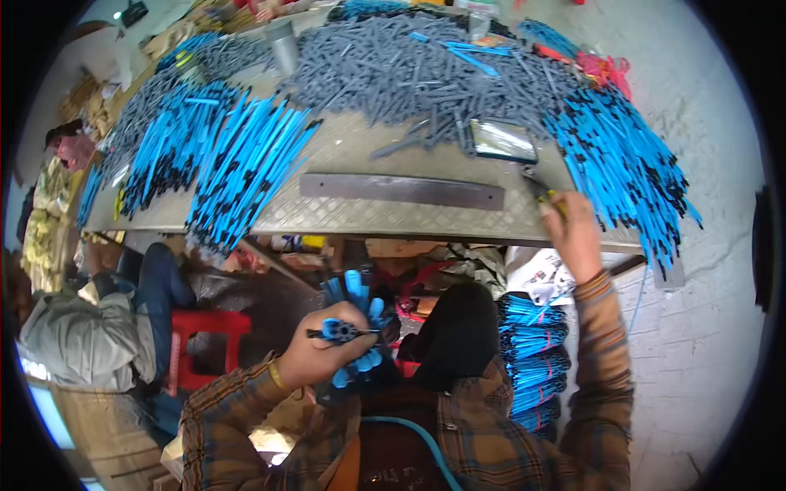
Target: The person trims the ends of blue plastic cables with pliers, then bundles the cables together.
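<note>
In front of my lap, my left hand [327, 348] is closed around a bundle of blue plastic tubes [354, 285]. A blue and black ribbed end [338, 330] pokes out over its fingers, and the ends of other tubes show below the hand. At the table's near right edge my right hand [573, 229] grips a pair of pliers [540, 188] with dark jaws and yellow-black handles. The jaws point up and left, toward a phone [503, 141] lying on the table. My right fingers are slightly blurred.
A grey metal bar [401, 191] lies along the table [344, 147]. Behind it is a heap of grey plastic pieces [426, 69]. Blue black-tipped tubes lie in piles at left [246, 155] and right [618, 155]. Tied bundles [536, 360] stand below; a red stool [209, 344] is beside another person.
</note>
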Tool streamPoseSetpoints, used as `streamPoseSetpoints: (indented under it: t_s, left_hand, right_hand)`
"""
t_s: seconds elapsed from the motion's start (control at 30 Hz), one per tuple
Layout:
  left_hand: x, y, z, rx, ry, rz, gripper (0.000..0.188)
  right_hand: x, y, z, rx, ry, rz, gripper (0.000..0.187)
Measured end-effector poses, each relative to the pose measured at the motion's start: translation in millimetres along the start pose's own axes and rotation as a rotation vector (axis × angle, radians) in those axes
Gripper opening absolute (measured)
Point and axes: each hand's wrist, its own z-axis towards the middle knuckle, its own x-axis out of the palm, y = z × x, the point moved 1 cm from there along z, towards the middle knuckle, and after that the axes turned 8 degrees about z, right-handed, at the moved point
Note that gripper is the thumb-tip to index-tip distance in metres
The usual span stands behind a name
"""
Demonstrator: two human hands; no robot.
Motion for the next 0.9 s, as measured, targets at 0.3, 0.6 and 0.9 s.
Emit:
streamPoseSetpoints:
  t_s: [0.3,0.6,0.9]
  left_hand:
    - [-2.2,-1.2,4.7,0.012,0.179,0.031,0.017]
    - [-1.1,-6.8,19.0,0.182,0.312,0.258,0.034]
    - [3.4,-5.3,15.4,0.229,0.393,0.262,0.036]
  right_hand:
    - [11.8,-39.3,-4.9,-0.228,-0.053,-0.417,0.017]
    - [0.1,100.5,-60.6,0.008,1.172,0.894,0.027]
    - [30.7,110.9,-63.0,-0.062,1.378,1.041,0.031]
